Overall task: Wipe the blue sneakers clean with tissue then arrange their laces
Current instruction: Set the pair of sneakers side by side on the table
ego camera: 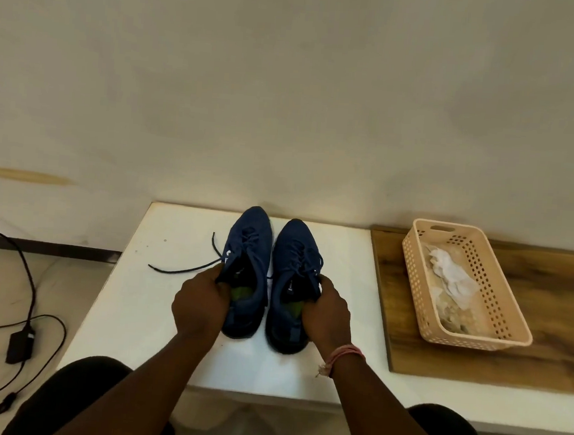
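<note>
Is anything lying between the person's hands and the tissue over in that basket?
Nothing visible blocks the way. The right hand and left hand each grip a blue sneaker's collar. The tissue lies in the open-topped beige basket to the right, with only bare table and wooden board between.

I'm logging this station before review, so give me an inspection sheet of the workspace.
Surface: white table, wooden board at its right.
Job's things: two blue sneakers side by side, toes away; loose lace trailing left; tissue in the basket.
Clutter: nothing seen.
Hands: left hand grips the left sneaker's collar, right hand the right sneaker's.
Cables: black cable and adapter on the floor, left.
Surroundings: plain wall.
</note>
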